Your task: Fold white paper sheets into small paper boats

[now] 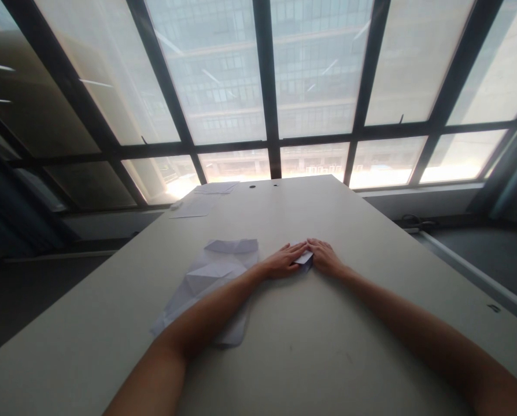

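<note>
A small piece of folded white paper (303,258) is between my two hands over the middle of the table. My left hand (283,262) has it from the left, fingers along its top side and thumb nearer to me. From the right, my right hand (324,256) closes on its other edge, with the fingertips of both hands almost meeting at the far side. My fingers cover much of the paper, so its full shape is hidden. Under and beside my left forearm lies a larger creased white sheet (224,263), partly unfolded.
The long white table (371,300) reaches toward a wall of windows with dark frames (272,144). More white sheets (195,205) lie at its far left end. A cable hole (252,186) sits near the far edge. Dark curtains (15,196) hang at the sides.
</note>
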Tool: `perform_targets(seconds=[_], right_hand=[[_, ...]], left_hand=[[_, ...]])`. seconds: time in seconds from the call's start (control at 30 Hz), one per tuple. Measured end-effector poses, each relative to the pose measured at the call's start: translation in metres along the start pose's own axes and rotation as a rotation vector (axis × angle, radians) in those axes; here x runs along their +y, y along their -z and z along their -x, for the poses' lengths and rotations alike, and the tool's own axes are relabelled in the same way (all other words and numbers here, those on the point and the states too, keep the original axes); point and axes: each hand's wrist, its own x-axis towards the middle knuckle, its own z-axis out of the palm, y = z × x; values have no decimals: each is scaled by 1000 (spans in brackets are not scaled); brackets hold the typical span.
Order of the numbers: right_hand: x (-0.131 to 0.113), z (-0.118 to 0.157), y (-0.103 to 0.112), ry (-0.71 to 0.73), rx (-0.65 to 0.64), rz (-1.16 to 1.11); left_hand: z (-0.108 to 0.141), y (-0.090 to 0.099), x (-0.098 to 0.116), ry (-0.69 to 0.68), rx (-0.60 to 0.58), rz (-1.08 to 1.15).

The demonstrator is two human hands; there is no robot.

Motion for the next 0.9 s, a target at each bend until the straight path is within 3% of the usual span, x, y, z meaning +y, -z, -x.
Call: perform_targets(seconds=[0.17,0.4,0.47,0.6,0.73,0.9], right_hand=[[3,-1,-3,-50,14,-10],[11,-7,-4,-123,186,-157],[8,-6,-3,-61,214,-176],[-2,-3,-4,132,54,-149],[-8,-1,-3,52,-86,-70],[-8,0,1,31,-110,-34]], left_hand=[[2,8,4,-53,-68,18],[0,-2,2,27,10,-94],[-1,-4,3,37,21,-106],[-3,-8,2,78,49,-134],[-5,-12,-1,229,99,-142],[-6,-11,-3,314,80,-136]])
